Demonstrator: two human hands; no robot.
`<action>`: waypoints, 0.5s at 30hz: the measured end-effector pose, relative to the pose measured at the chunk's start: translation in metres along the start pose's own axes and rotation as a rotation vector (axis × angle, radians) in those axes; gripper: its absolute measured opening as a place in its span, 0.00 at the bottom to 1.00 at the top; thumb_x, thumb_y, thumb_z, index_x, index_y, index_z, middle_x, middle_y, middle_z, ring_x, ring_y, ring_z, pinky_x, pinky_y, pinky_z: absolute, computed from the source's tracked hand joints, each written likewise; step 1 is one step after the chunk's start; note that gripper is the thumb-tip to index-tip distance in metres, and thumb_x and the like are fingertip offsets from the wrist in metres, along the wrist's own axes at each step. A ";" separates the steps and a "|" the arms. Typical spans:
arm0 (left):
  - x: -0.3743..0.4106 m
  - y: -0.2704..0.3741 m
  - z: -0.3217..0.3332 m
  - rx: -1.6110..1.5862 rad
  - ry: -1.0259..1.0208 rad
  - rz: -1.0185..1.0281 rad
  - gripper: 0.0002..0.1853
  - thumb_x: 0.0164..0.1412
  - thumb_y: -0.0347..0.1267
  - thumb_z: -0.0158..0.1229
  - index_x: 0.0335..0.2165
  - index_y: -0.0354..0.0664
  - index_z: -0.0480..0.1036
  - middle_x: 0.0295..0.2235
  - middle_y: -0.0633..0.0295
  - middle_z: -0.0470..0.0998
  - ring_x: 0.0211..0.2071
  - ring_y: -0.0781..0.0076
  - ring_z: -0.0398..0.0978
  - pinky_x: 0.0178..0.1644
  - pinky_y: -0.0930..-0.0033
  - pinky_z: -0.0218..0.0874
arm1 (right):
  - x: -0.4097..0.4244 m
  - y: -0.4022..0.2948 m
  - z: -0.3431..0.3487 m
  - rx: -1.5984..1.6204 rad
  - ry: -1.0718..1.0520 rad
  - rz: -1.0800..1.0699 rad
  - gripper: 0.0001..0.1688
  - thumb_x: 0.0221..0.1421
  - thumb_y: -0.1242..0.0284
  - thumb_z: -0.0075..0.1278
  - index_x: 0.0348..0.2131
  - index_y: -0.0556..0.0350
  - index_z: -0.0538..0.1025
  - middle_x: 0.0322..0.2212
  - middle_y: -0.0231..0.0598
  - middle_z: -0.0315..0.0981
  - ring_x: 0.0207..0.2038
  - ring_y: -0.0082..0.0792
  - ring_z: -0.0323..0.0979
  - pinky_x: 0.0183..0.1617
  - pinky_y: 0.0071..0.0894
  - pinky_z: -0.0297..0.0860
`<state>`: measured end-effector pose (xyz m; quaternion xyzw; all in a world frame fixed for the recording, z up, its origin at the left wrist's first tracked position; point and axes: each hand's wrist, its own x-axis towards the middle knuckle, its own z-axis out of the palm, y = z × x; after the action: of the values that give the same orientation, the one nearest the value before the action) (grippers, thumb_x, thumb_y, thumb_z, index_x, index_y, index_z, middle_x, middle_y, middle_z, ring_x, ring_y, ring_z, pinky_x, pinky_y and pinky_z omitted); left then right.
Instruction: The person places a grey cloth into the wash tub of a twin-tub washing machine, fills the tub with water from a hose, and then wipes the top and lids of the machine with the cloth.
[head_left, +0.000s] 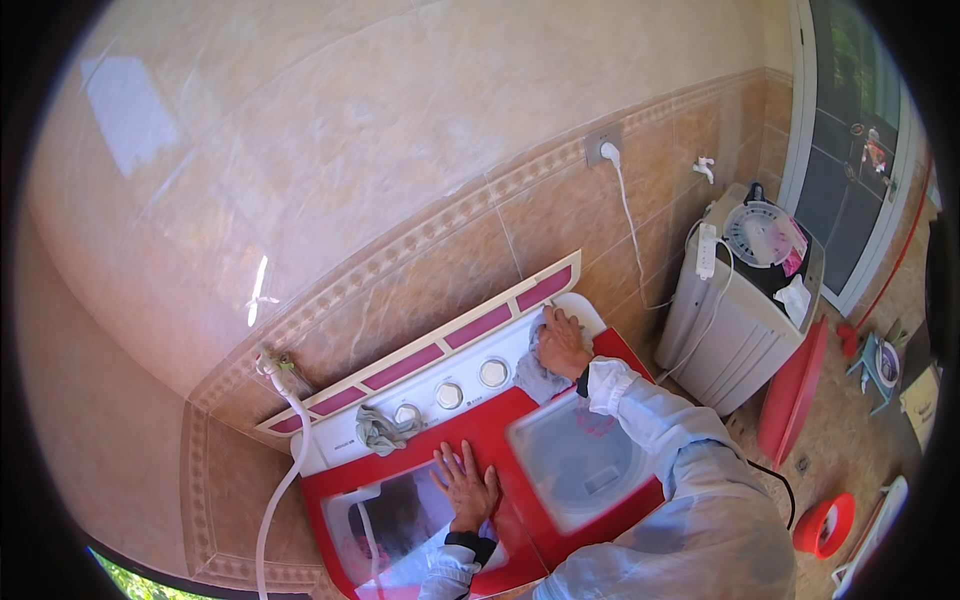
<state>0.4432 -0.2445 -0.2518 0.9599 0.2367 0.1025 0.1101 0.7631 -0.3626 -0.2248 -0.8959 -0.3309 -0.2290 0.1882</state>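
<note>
A red and white twin-tub washing machine (525, 457) stands before me against the tiled wall. My right hand (562, 345) presses a grey cloth (537, 375) onto the right part of its white control panel (465, 365). Fingers spread, my left hand (466, 487) rests flat on the red top, by the upper right of the left transparent lid (405, 517). A second, crumpled grey-green cloth (384, 430) lies on the panel beside the left one of three round knobs (449, 396). The right lid (581, 457) is down, partly covered by my sleeve.
A white hose (289, 480) runs from a wall tap (271, 365) past the machine's left side. At right stands another washing machine (727, 337) carrying a power strip (706, 251) and a clear round lid (759, 234). A red basin (793, 397) leans against it; a red bucket (823, 525) sits on the floor.
</note>
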 end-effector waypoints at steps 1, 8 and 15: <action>-0.002 -0.001 0.000 0.018 0.010 -0.008 0.40 0.63 0.52 0.44 0.68 0.47 0.48 0.69 0.42 0.35 0.70 0.38 0.29 0.65 0.28 0.20 | 0.002 0.001 -0.005 0.018 -0.049 -0.052 0.13 0.51 0.75 0.45 0.28 0.62 0.80 0.44 0.49 0.65 0.50 0.48 0.62 0.48 0.49 0.58; -0.006 -0.004 0.003 0.046 0.036 -0.016 0.40 0.63 0.51 0.45 0.68 0.48 0.48 0.69 0.44 0.38 0.70 0.41 0.32 0.66 0.30 0.22 | 0.004 -0.013 -0.025 -0.136 -0.226 -0.003 0.16 0.54 0.67 0.48 0.33 0.59 0.82 0.48 0.48 0.67 0.50 0.45 0.64 0.44 0.52 0.65; -0.003 -0.001 0.002 0.020 0.063 -0.009 0.39 0.63 0.52 0.46 0.67 0.48 0.51 0.69 0.45 0.40 0.70 0.42 0.34 0.67 0.31 0.24 | 0.013 -0.011 -0.029 -0.143 -0.497 -0.064 0.22 0.45 0.58 0.50 0.31 0.56 0.84 0.32 0.47 0.81 0.38 0.45 0.73 0.45 0.45 0.66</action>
<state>0.4408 -0.2450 -0.2543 0.9562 0.2453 0.1296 0.0936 0.7563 -0.3629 -0.1919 -0.9248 -0.3781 -0.0306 0.0300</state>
